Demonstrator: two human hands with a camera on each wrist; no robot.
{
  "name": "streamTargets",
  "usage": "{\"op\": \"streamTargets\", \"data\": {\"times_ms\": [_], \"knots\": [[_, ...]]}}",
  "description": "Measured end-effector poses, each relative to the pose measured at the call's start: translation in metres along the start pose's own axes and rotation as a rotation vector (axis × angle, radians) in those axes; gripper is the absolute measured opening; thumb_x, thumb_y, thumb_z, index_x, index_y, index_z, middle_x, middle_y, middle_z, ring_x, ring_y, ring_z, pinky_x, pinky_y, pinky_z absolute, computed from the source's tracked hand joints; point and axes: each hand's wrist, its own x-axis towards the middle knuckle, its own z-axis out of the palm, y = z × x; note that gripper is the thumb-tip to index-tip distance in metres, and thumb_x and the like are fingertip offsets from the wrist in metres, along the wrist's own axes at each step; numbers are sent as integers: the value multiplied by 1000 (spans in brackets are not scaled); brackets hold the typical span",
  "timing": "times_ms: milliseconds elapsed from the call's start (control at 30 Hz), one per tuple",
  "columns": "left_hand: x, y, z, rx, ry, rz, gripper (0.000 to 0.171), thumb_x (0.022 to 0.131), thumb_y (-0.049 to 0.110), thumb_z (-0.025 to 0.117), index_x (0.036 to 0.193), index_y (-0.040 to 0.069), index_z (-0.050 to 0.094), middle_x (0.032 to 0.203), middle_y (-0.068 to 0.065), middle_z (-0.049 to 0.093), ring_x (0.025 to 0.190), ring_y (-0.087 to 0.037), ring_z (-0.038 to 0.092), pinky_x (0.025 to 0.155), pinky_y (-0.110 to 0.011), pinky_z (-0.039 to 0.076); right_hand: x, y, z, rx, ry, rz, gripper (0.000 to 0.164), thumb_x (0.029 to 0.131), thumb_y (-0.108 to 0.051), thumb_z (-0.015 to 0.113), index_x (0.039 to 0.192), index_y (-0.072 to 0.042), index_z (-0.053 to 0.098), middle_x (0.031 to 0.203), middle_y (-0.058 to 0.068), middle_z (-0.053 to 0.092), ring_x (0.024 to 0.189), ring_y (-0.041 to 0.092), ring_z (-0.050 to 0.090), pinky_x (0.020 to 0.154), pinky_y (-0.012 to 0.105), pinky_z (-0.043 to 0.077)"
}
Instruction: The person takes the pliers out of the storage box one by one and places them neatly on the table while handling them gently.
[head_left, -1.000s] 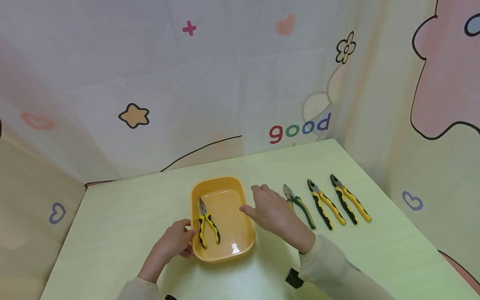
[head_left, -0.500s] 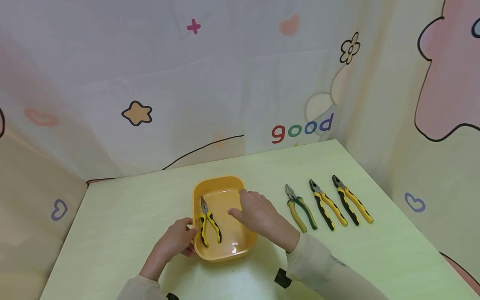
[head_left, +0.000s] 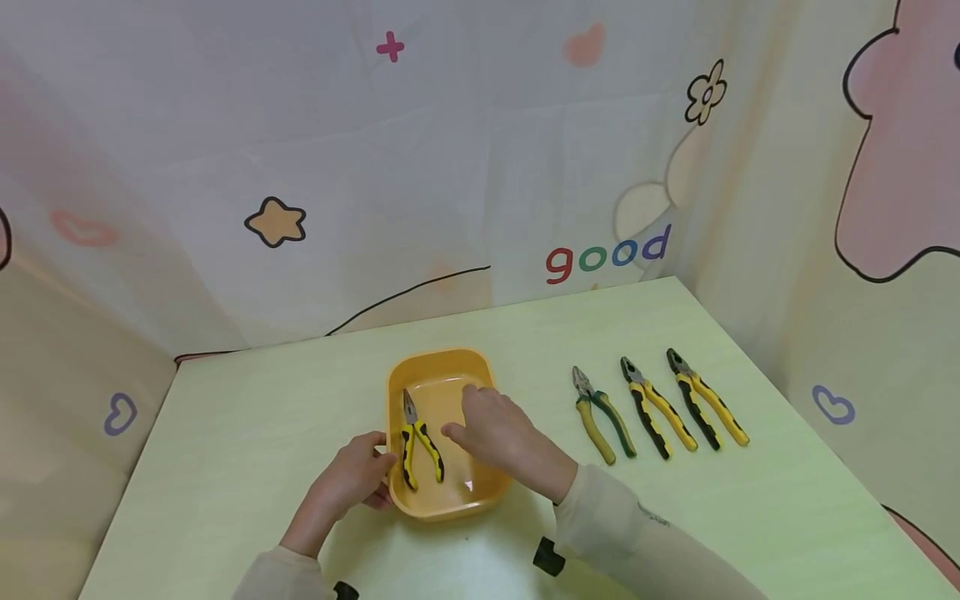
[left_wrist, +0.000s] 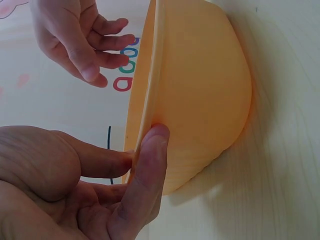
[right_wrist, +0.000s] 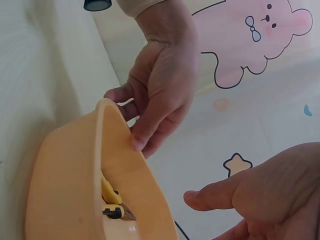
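In the head view, a yellow plastic bin stands on the table. My left hand grips its left rim; in the left wrist view the thumb lies inside the rim and the fingers outside. Needle-nose pliers with yellow and black handles lie inside the bin near its left wall. My right hand hovers over the bin's right side, its fingers extended and holding nothing. The right wrist view shows part of the pliers' handles over the rim, and my left hand at the bin's edge.
Right of the bin lie pliers with green handles, then two pairs of combination pliers with yellow and black handles. The pale green table is bounded by a printed curtain behind and at both sides.
My right hand has moved left from beside the green-handled pliers to above the bin, uncovering those pliers. My left hand stays on the rim. The view has shifted slightly.
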Motion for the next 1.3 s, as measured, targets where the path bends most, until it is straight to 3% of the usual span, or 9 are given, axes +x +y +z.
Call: {"op": "streamTargets", "data": {"times_ms": [500,833,1300], "knots": [[0,-3,-2,-13,-6,-5,38,106,6,52,140,-11,48,92,-17,64,59,-20,65,55,-33,62,14,-5,38,-114,-42,-4,38,96,-31,76,102,5,63,85,10,60,70,19,54,60,31,50],[0,-4,-4,-14,-7,-8,37,106,6,52,139,-11,49,94,-18,64,60,-20,65,56,-34,62,18,-18,60,-145,-99,42,40,96,-35,75,107,2,64,83,6,53,66,18,51,56,26,43],[0,-2,-3,-8,-13,6,36,106,6,52,138,-10,50,93,-17,64,59,-20,65,56,-33,62,23,-23,76,-173,-103,40,35,96,-34,75,96,0,67,82,6,52,68,18,52,56,24,44]]}}
